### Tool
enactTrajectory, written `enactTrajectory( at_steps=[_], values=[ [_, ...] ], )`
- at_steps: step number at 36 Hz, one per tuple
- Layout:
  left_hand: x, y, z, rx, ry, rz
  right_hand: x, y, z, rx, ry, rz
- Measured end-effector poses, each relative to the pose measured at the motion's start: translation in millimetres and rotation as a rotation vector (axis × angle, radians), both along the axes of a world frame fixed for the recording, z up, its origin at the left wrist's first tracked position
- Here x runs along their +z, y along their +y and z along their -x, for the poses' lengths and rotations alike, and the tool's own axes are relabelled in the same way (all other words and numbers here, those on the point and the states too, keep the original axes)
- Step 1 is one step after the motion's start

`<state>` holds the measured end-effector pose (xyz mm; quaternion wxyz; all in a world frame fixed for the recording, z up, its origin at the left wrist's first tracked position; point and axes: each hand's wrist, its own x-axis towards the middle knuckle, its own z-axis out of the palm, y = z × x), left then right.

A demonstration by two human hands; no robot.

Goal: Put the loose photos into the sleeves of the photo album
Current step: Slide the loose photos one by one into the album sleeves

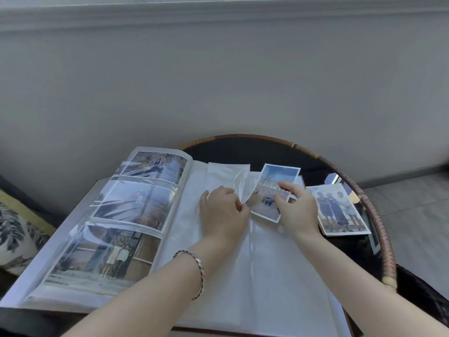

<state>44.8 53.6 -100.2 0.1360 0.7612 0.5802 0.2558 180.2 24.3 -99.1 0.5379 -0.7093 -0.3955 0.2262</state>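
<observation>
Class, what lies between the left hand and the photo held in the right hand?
Head view: the lifted clear sleeve flap, pinched by the left hand, lies between it and the photo the right hand holds.

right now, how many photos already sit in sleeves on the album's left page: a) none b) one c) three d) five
c: the left page of the photo album holds a top photo, a middle photo and a bottom photo, each under plastic.
</observation>
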Motion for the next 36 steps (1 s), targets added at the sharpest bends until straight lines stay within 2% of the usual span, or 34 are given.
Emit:
enactTrajectory(
  at_steps=[10,18,22,30,36],
  values=[
    [9.7,-0.6,-0.7,-0.054,0.050,-0.093,8.0,3.6,-3.3,0.031,-0.116,-0.017],
    [6.5,-2.1,4.0,-0.069,-0.135,0.006,14.3,7.2,2.3,0.085,-0.120,-0.033],
    [-1.4,1.1,6.5,-0.085,-0.265,0.054,15.3,15.3,4.0,0.181,-0.148,0.043],
    [0.9,1.8,9.9,-0.122,-0.293,-0.008,30.2,29.7,-4.7,0.353,0.032,0.186],
    [1.9,0.3,8.0,-0.153,-0.300,0.032,32.1,41.0,1.0,0.418,-0.075,0.212]
  ],
)
